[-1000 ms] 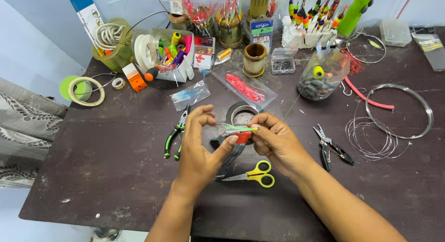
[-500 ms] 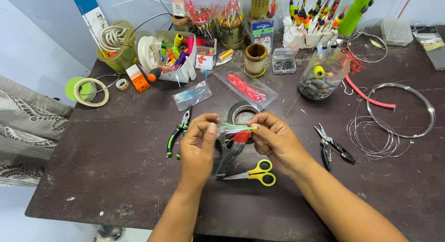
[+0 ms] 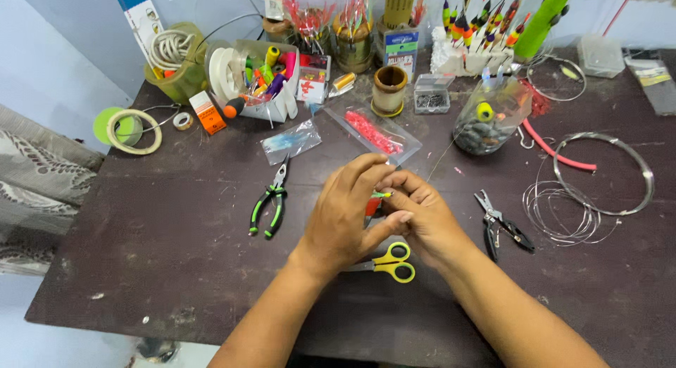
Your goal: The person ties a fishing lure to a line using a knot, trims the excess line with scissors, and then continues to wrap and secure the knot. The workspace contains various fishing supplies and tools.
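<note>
Centre of the frame: left hand (image 3: 345,216) and right hand (image 3: 421,214) pressed together above a dark table (image 3: 141,269), fingers curled inward and meeting at the fingertips. Pinched between the two sets of fingertips, a small lure piece (image 3: 378,197), green at its upper tip and red lower down, mostly hidden by the fingers. Both grips closed tight on that piece; left thumb laid across toward the right hand, touching it.

Just below the hands, lying flat on the table: scissors with yellow handles (image 3: 391,262), blades partly covered by the left wrist. Left of centre: pliers with green and black handles (image 3: 269,202), jaws pointing toward the top of the frame, well apart from the hands. Right of centre: dark pliers (image 3: 501,223), near the right hand but not touching it.

Just above the hands: clear bag of red beads (image 3: 372,132). Upper right of centre: glass jar (image 3: 489,118) holding dark weights. Right edge: coils of thin wire (image 3: 602,174). Upper left: ring of tape (image 3: 134,131) and a jar of white cord (image 3: 171,54).
</note>
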